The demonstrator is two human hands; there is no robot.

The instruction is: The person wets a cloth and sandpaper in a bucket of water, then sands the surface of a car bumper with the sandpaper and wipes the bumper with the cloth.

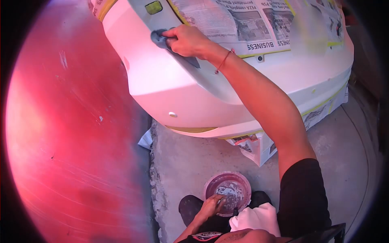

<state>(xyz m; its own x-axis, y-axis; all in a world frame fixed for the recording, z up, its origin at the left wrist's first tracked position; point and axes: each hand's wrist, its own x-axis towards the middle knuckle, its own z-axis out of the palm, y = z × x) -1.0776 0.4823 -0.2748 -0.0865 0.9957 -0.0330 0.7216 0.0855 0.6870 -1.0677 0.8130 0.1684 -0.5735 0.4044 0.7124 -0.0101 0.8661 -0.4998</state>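
Pale cloth (257, 218) lies by the person's lap, next to a purplish basin (227, 174) whose inside is streaked with whitish wet residue. The left hand (212, 204) reaches over the basin's near rim, fingers pointing inward; whether they hold anything, I cannot tell. Beyond the concrete floor (182, 162) curves a white bumper (158, 101). Farther up, the right hand (188, 40) is clamped on a grey pad (158, 38), pressing it against the bumper beside a recessed edge. Masking looks done here: newspaper (259, 26) covers the upper middle, bordered by yellow tape (267, 54), and more paper hangs below. The rubbing seems underway; how much of the white area remains unworked, the finish does not show.
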